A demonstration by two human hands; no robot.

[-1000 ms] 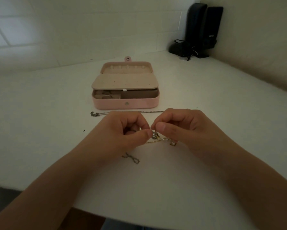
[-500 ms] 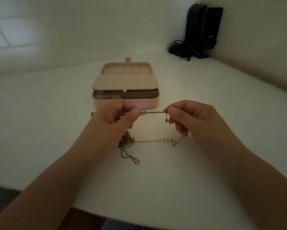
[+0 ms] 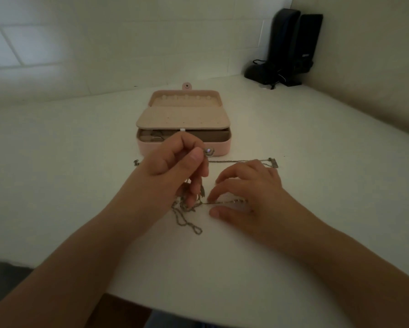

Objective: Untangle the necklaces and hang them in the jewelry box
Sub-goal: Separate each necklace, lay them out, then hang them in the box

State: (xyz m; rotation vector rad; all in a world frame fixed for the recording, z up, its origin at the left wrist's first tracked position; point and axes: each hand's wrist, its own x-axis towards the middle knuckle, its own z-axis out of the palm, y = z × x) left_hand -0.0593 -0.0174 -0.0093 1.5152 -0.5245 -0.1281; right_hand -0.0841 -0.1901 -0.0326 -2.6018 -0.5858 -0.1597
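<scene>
Our left hand (image 3: 175, 166) pinches the beaded end of the tangled necklaces (image 3: 187, 209), which lie limp and light at six o'clock of the jewelry box (image 3: 220, 147); our right hand (image 3: 248, 192), fingers spread, pins one slippery chain on the worktop (image 3: 80, 185). We'd grip near the knot.

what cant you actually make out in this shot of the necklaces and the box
All in the head view:
- Tangle of chains: the left hand covers part of it; how many necklaces is unclear.
- Gold chain: its far end runs under the right hand.
- Jewelry box tray: dim and shadowed, its contents too small to name.
- Pendant at the left fingertips: too small to make out.
- Dark devices in the corner: unlit, no detail.
</scene>
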